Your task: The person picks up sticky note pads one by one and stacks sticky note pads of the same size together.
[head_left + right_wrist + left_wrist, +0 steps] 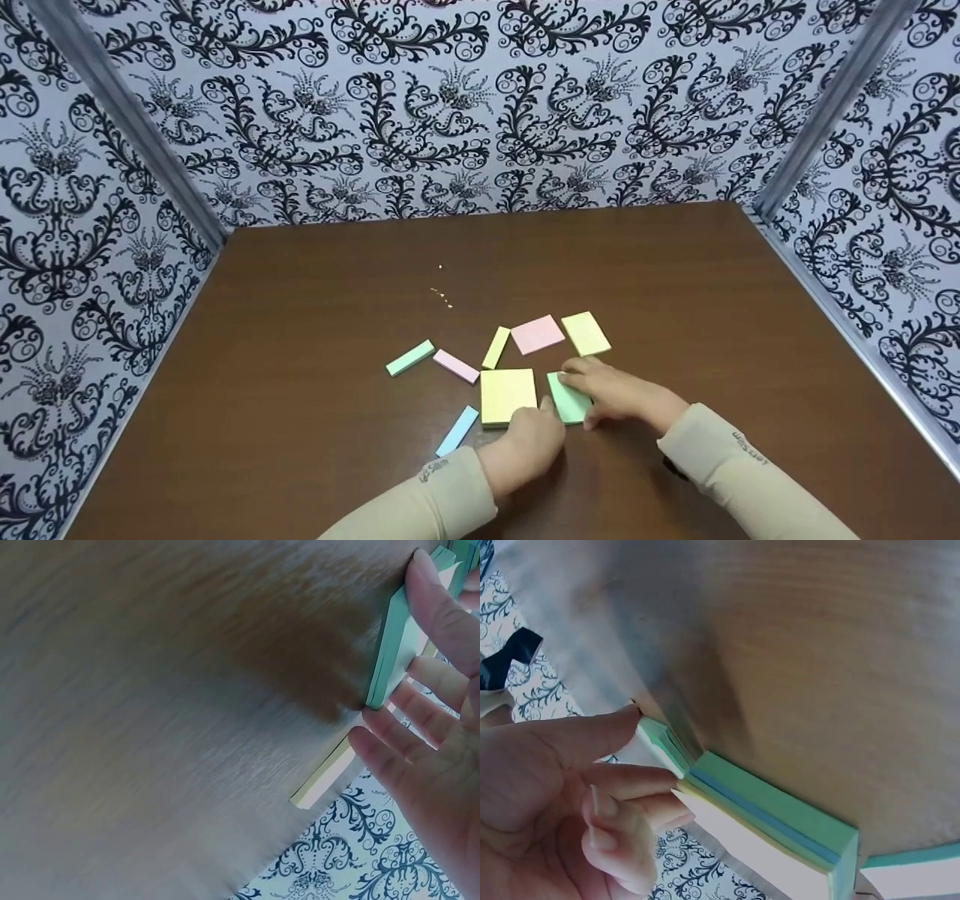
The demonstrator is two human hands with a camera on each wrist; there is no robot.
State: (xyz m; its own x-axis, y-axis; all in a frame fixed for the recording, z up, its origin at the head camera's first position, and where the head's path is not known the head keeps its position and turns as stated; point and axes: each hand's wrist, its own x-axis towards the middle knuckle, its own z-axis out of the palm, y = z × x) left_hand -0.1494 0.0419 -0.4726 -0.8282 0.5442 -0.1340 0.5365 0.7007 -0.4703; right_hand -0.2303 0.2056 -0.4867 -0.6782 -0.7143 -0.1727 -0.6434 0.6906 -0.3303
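Note:
A green sticky note pad (571,401) lies right of a thick square stack of sticky notes (508,394) with a yellow top. My right hand (619,390) holds the green pad, its thumb at the near edge and fingers toward the far end. My left hand (529,442) is at the pad's near left corner, index finger in the gap beside the stack. In the left wrist view, its thumb and index finger flank the green pad (664,746), with other fingers curled. Green and blue layers show on the stack's side (772,810).
Behind lie a pink pad (538,334) and a pale yellow pad (586,334). Narrow strips in yellow (496,348), pink (456,366), green (410,358) and blue (457,431) lie around the stack's left. Patterned walls enclose the brown table (300,300).

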